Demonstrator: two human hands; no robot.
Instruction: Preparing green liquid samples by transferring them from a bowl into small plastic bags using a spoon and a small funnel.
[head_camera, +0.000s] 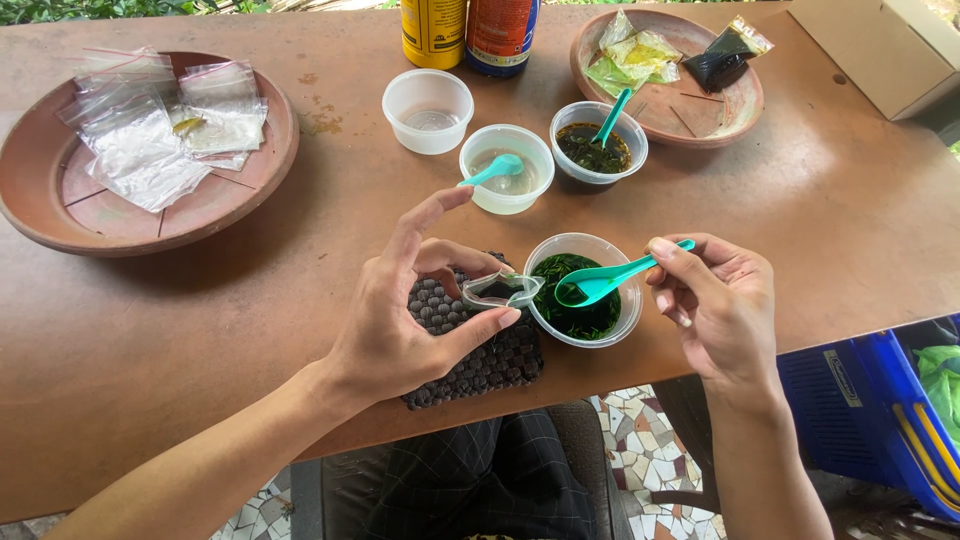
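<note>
Clear, thin and glossy, small plastic bag (500, 290), mouth pinched open between thumb and fingers of left hand (410, 310), index finger lifted; something dark inside. Hanging over woven dark mat (490, 355), just beside round plastic cup (632, 305) filled with dark green shredded leaves. Teal plastic spoon (605, 280) gripped by closed fingers of right hand (720, 305), bowl over cup, near bag's mouth. Farther back, two more cups with teal spoons, one empty cup, clay plate (40, 210) stacked with clear bags.
</note>
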